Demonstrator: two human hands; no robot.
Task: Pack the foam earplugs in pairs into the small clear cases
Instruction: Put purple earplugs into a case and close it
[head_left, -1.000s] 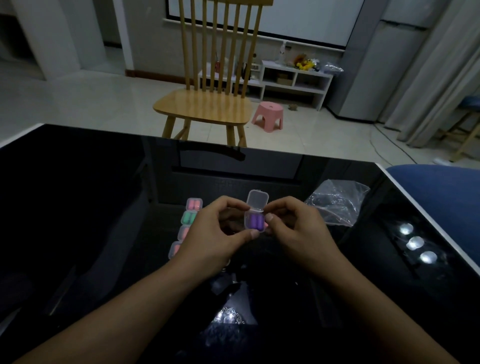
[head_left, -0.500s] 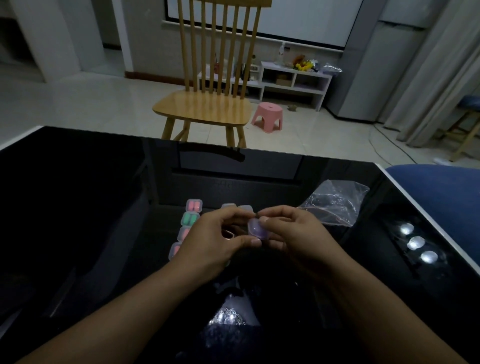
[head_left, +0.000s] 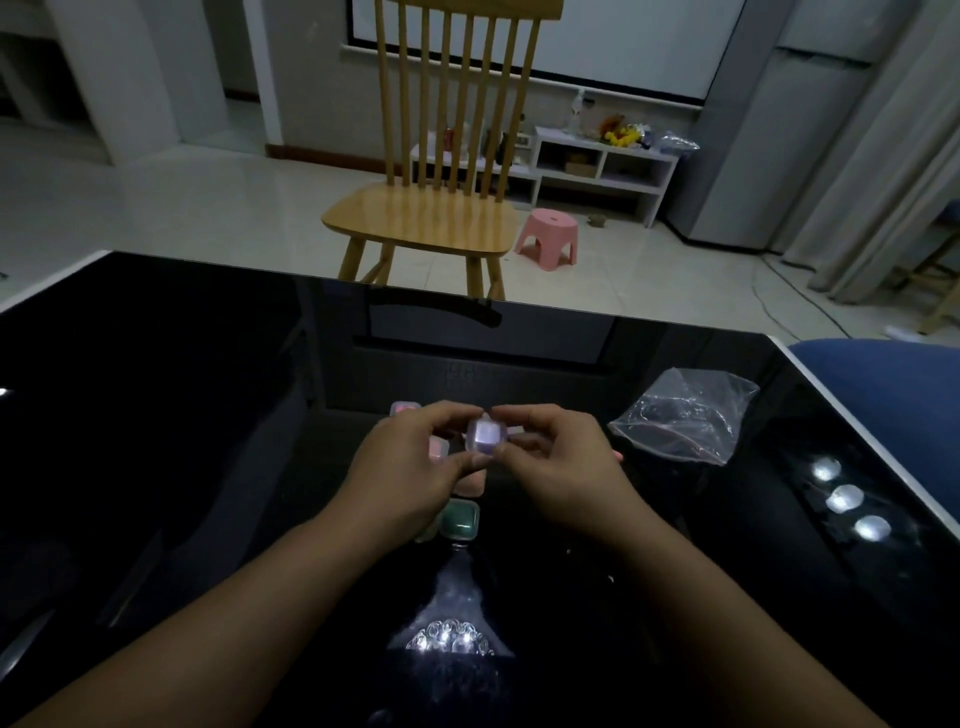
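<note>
A small clear case (head_left: 486, 435) with purple earplugs inside is held above the black table (head_left: 156, 415), its lid closed. My left hand (head_left: 410, 467) pinches its left side between thumb and fingers. My right hand (head_left: 556, 462) pinches its right side. Below my hands lie other filled cases: a green one (head_left: 458, 519), a pink one (head_left: 437, 448) and another pink one (head_left: 404, 408), partly hidden by my left hand.
A crumpled clear plastic bag (head_left: 685, 415) lies on the table to the right. A wooden chair (head_left: 426, 208) stands beyond the far edge, with a pink stool (head_left: 548, 236) behind it. A blue cushion (head_left: 883, 374) sits off the table's right edge.
The case's lid stood open a second ago; it is now closed. Both hands stayed pinched on the case.
</note>
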